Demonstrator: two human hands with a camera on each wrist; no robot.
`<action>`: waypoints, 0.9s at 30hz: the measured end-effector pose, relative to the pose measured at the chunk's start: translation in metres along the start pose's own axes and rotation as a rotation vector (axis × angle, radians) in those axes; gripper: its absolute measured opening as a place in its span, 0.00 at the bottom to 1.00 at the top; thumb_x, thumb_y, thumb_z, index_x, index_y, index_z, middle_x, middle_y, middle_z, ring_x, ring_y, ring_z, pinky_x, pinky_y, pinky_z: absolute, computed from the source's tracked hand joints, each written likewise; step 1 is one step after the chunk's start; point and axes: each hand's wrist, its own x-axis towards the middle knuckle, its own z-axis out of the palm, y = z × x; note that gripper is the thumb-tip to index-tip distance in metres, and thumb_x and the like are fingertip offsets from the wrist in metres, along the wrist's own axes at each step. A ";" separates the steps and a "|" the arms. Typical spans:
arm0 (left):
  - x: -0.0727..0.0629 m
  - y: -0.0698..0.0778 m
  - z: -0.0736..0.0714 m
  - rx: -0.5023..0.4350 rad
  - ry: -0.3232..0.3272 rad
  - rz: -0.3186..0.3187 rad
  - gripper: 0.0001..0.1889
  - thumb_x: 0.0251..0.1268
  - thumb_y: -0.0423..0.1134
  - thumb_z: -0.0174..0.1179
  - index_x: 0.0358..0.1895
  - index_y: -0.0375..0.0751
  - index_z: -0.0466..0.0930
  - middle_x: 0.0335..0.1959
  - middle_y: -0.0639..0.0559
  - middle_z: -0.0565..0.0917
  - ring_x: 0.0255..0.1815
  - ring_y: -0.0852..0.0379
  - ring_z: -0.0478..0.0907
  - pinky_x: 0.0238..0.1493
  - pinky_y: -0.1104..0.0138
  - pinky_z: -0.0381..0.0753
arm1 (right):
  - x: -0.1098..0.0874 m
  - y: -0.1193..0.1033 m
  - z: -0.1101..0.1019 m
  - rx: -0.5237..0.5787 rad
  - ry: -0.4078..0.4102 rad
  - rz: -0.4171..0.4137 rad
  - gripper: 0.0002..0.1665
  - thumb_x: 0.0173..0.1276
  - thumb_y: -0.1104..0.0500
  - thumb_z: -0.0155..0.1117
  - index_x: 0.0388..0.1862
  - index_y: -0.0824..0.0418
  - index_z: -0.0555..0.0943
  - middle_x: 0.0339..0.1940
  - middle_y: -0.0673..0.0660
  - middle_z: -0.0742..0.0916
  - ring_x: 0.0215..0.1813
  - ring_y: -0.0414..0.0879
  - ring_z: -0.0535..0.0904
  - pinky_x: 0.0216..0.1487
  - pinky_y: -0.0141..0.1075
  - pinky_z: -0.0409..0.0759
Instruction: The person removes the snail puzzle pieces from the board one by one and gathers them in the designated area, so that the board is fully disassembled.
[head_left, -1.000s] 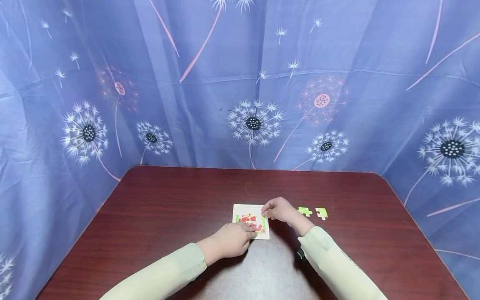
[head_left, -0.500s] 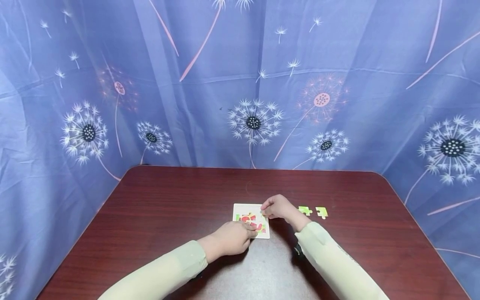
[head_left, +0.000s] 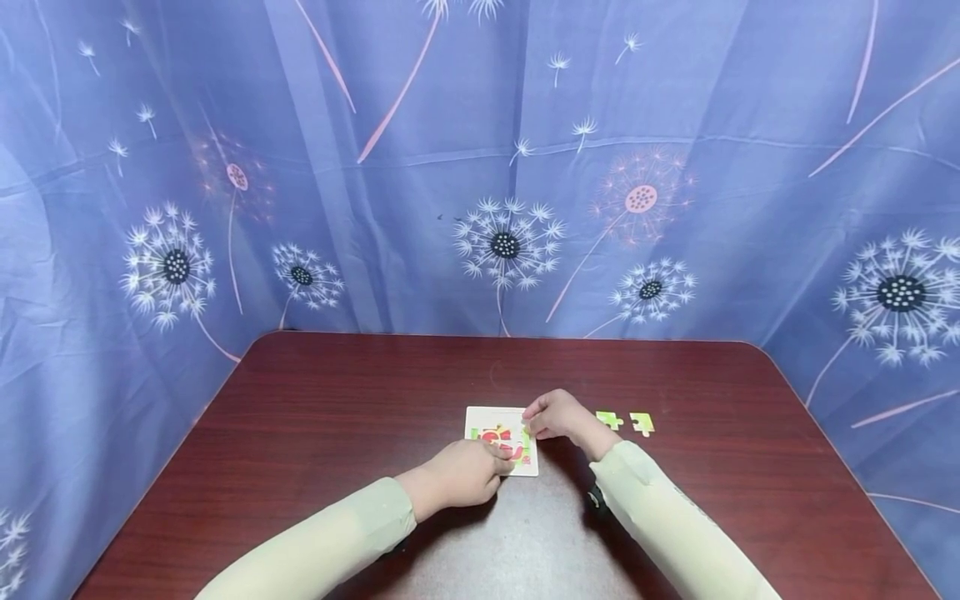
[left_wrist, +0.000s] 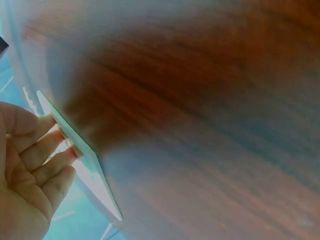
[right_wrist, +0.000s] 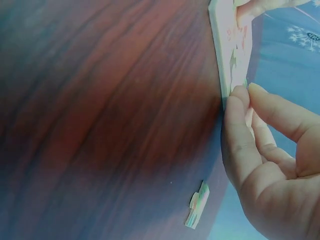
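Note:
A square puzzle board with a pale frame and a red and green picture lies on the table. My left hand rests on its near left part, and the fingertips press on the picture. In the left wrist view, the left fingers touch the board's face, fairly straight. My right hand is at the board's upper right corner. Thumb and forefinger of that right hand pinch a small puzzle piece, mostly hidden by the fingertips, against the board. Two green jigsaw pieces lie to the right of the right hand.
The dark red wooden table has rounded far corners. A blue curtain printed with dandelions hangs behind it and along both sides. One loose piece shows low in the right wrist view.
The right hand has shifted very slightly up at the board's corner, still pinching. The left hand stays on the board, and the two loose pieces lie where they were.

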 end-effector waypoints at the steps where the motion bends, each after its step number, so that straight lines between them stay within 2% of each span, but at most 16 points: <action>1: 0.000 0.000 0.000 -0.003 0.000 -0.001 0.19 0.67 0.36 0.57 0.58 0.47 0.87 0.61 0.56 0.87 0.65 0.63 0.83 0.65 0.68 0.82 | 0.000 0.000 0.000 0.000 -0.006 0.007 0.12 0.62 0.75 0.65 0.45 0.78 0.83 0.36 0.61 0.89 0.31 0.39 0.82 0.43 0.38 0.89; 4: 0.001 0.000 0.001 -0.012 0.000 -0.009 0.19 0.67 0.36 0.56 0.59 0.46 0.87 0.62 0.56 0.86 0.65 0.62 0.83 0.65 0.67 0.82 | -0.002 -0.001 -0.001 0.003 -0.027 0.029 0.11 0.64 0.74 0.65 0.45 0.78 0.83 0.35 0.60 0.89 0.31 0.39 0.82 0.43 0.37 0.89; 10: 0.003 -0.001 0.005 -0.008 0.002 -0.015 0.19 0.68 0.37 0.56 0.59 0.47 0.87 0.62 0.57 0.86 0.65 0.63 0.82 0.66 0.67 0.81 | -0.004 -0.001 -0.001 0.031 -0.063 0.047 0.08 0.66 0.73 0.64 0.41 0.80 0.83 0.24 0.53 0.86 0.27 0.39 0.80 0.40 0.36 0.89; 14: 0.003 -0.002 0.007 -0.016 0.007 -0.018 0.19 0.67 0.38 0.56 0.58 0.48 0.87 0.61 0.57 0.87 0.65 0.63 0.82 0.65 0.68 0.81 | -0.003 0.000 0.001 0.027 -0.038 0.048 0.06 0.65 0.73 0.65 0.38 0.79 0.83 0.21 0.51 0.84 0.25 0.39 0.79 0.37 0.35 0.89; 21: 0.005 -0.005 0.008 -0.005 0.030 0.003 0.18 0.66 0.37 0.56 0.55 0.48 0.89 0.57 0.57 0.89 0.62 0.64 0.84 0.63 0.68 0.82 | -0.002 0.001 0.005 0.012 0.018 0.063 0.05 0.64 0.72 0.66 0.36 0.77 0.84 0.22 0.53 0.85 0.26 0.40 0.80 0.36 0.34 0.88; 27: 0.006 -0.005 0.008 0.015 -0.002 -0.001 0.19 0.67 0.38 0.56 0.58 0.49 0.88 0.61 0.58 0.87 0.65 0.63 0.82 0.67 0.68 0.80 | -0.001 0.002 0.006 0.002 0.046 0.080 0.05 0.64 0.72 0.66 0.36 0.75 0.85 0.24 0.55 0.85 0.27 0.41 0.81 0.38 0.36 0.89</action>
